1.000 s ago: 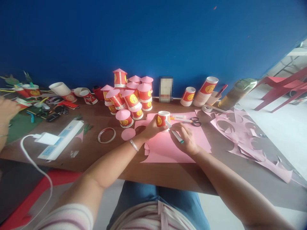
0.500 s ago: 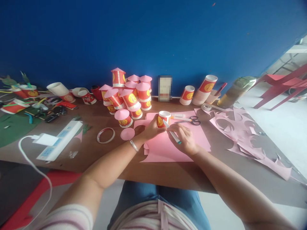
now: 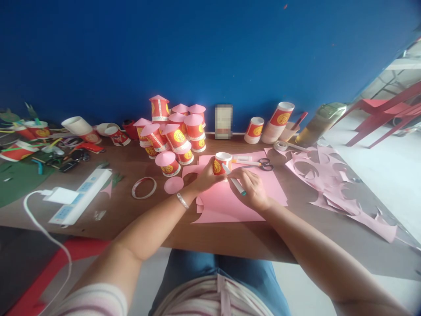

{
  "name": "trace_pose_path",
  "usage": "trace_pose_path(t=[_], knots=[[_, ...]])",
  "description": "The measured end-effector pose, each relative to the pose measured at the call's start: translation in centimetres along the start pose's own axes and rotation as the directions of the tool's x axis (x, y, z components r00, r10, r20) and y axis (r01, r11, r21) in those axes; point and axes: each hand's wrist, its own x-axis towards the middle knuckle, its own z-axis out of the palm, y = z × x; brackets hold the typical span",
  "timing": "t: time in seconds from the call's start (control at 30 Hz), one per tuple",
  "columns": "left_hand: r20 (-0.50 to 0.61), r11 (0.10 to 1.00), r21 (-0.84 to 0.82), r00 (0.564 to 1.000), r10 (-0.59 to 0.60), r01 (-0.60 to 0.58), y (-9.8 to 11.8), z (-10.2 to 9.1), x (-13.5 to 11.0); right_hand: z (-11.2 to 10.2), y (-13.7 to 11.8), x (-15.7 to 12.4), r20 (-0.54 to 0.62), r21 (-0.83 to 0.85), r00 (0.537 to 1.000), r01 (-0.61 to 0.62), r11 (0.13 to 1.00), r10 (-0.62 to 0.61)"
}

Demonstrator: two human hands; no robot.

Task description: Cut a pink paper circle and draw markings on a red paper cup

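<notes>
My left hand (image 3: 211,174) is closed round the side of a red paper cup (image 3: 218,166) with a yellow emblem, its white-rimmed mouth facing up. In my right hand (image 3: 252,189) is a white marker pen (image 3: 237,184) with a teal end, slanting up to the left. The pen's tip meets or nearly meets the cup's front; exact contact I cannot make out. Pink paper sheets (image 3: 237,206) lie under both hands. Scissors (image 3: 265,164) with dark handles and an orange-and-white pen (image 3: 246,162) rest on the paper behind my right hand.
Red cups with pink cone tops (image 3: 177,136) are stacked at the back. A tape roll (image 3: 144,188) and a pink disc (image 3: 173,185) lie left of the paper. Further left is a power strip (image 3: 80,197). Paper offcuts (image 3: 332,188), cup stacks (image 3: 279,123) and a bottle (image 3: 320,124) are right.
The whole view has shifted slightly, so things appear a little further left. Both hands keep their hold on the cup and the marker pen, nearly unchanged in pose.
</notes>
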Motion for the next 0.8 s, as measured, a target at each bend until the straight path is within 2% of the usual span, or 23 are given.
trace_pose_path(t=[0.17, 0.57, 0.8], knots=[[-0.010, 1.000, 0.005, 1.000, -0.010, 0.010, 0.6, -0.1, 0.0, 0.1, 0.1, -0.1, -0.026, 0.013, 0.999, -0.043, 0.999, 0.043], [0.128, 0.979, -0.197, 0.991, -0.029, 0.054, 1.2, -0.6, 0.3, 0.0, 0.8, -0.1, -0.057, -0.005, 0.995, -0.080, 0.997, 0.080], [0.150, 0.970, -0.237, 0.988, -0.026, 0.062, 1.9, -0.5, 0.3, -0.1, 1.0, -0.1, -0.055, 0.007, 0.991, -0.122, 0.993, 0.122]])
